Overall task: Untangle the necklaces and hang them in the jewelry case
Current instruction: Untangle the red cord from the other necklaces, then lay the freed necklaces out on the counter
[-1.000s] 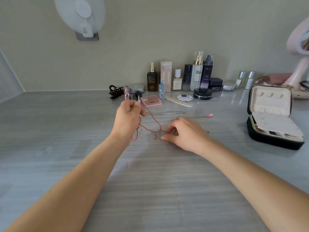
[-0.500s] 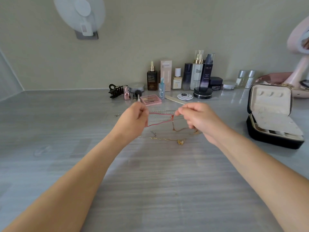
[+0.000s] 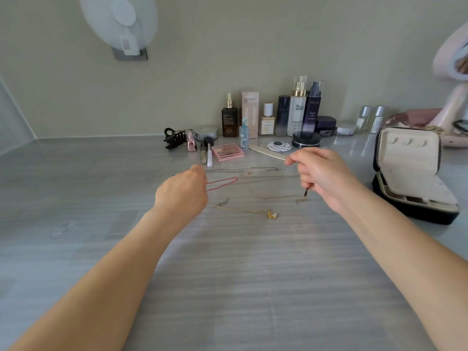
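Red necklace (image 3: 222, 183), thin chain (image 3: 274, 198) now stretched between wider-spread hands (image 3: 182, 196) (image 3: 323, 173).

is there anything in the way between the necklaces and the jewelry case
Nothing visible does. The table between the right hand, which pinches a chain, and the case is bare, and the case stands open, lid up. The left hand holds the red necklace, farther from the case.

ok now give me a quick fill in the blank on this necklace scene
1. The jewelry case, lid ____, sits right of the right hand, which pinches a thin chain.
2. The left hand holds a ____ cord necklace.
3. The black hair claw lies ____ of the pink eyeshadow palette.
Missing words: open, red, left
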Motion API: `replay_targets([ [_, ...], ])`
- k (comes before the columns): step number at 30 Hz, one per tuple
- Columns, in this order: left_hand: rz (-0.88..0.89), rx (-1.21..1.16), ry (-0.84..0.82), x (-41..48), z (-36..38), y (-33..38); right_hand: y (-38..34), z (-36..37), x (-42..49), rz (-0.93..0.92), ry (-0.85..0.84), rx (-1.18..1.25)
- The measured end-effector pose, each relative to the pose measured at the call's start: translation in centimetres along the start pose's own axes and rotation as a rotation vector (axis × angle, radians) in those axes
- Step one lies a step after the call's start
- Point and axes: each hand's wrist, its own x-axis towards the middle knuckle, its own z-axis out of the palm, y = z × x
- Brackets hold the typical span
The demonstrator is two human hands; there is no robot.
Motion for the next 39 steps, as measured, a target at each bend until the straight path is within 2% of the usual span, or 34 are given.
replay_targets([
  [4,-0.043,0.022,-0.015,0.1,0.3,-0.4,-0.2,-0.4,0.0,-0.038,0.040,0.009],
  [18,-0.235,0.153,-0.151,-0.8,-1.0,0.1,-0.9,-0.6,-0.6,-0.041,0.006,0.032],
  [22,-0.053,0.168,-0.025,-1.0,-0.7,1.2,-1.1,-0.3,-0.9,-0.079,-0.083,-0.068],
  [24,0.087,0.006,0.011,-1.3,-0.5,2.3,-1.3,-0.1,-1.3,-0.103,-0.166,-0.207],
  [26,0.189,-0.161,-0.026,-1.7,-0.3,3.4,-1.3,0.1,-1.5,-0.108,-0.253,-0.375],
  [28,0.258,-0.232,-0.068,-2.3,0.2,4.2,-1.1,0.2,-1.5,-0.100,-0.326,-0.515],
  [32,0.308,-0.264,-0.099,-2.6,0.7,4.9,-0.9,-0.2,-1.3,-0.033,-0.416,-0.562],
  [36,0.291,-0.264,-0.110,-2.5,0.8,4.6,-0.7,-1.5,-0.3,-0.082,-0.307,-0.675],
  [39,0.277,-0.280,-0.105,-2.4,0.7,4.4,-1.0,-2.6,-0.2,0.012,-0.312,-0.807],
])
